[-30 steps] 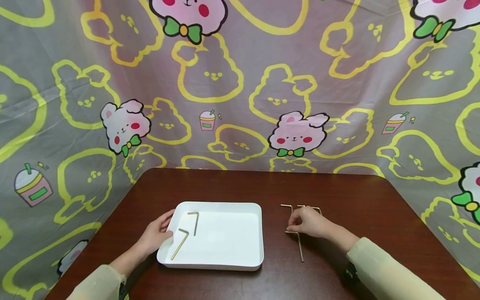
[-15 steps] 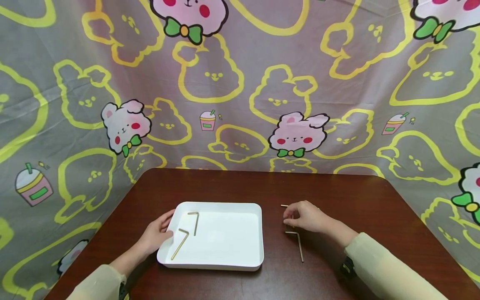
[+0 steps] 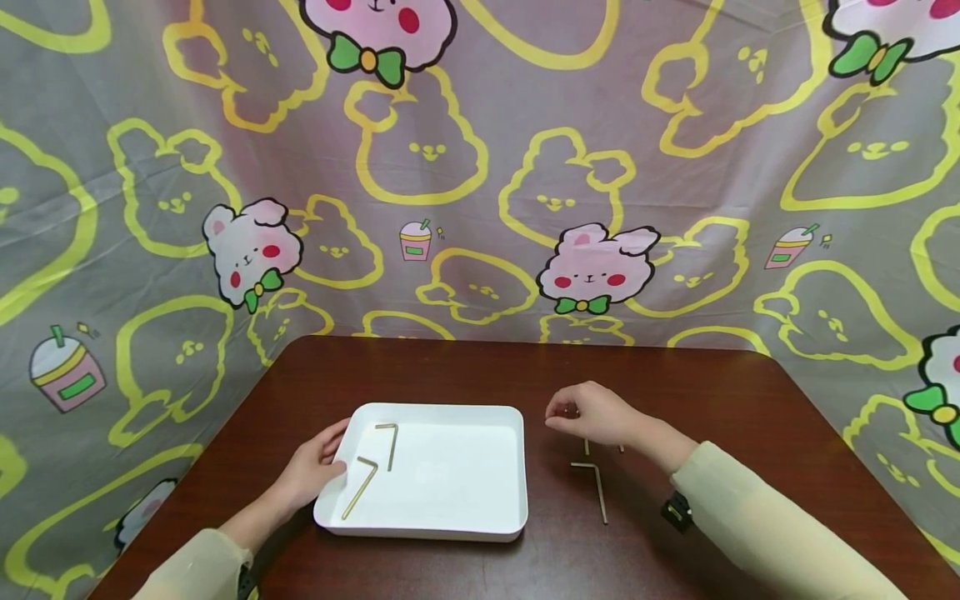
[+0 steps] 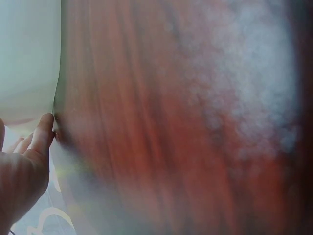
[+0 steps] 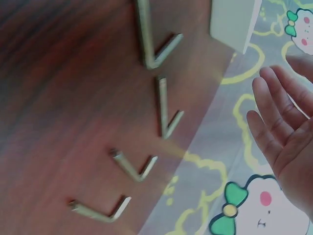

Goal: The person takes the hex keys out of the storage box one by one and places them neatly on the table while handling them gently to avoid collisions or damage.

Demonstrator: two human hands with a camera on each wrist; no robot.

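My left hand [image 3: 311, 467] holds the left side of a shallow white tray [image 3: 517, 492], its thumb at the rim. Two brass-coloured hex keys lie in the tray's left part, an upper hex key [image 3: 392, 446] and a lower hex key [image 3: 362, 492]. To the right of the tray, my right hand [image 3: 596, 414] hovers over the table with loosely bent fingers and nothing visible in them. Below it lies an L-shaped hex key [image 3: 600, 492]; others are partly hidden by the hand. The right wrist view shows several, including one hex key [image 5: 164, 110] near the middle.
A dark reddish-brown wooden table [image 3: 450, 375] bears everything. Behind and at both sides hangs a grey curtain [image 3: 480, 225] with yellow outlines and cartoon rabbits. The tray's wall [image 4: 29, 58] fills the upper left of the left wrist view.
My right hand has risen and moved away and slightly left from the hex keys on the table. The left hand, the tray and the two hex keys in it have not moved.
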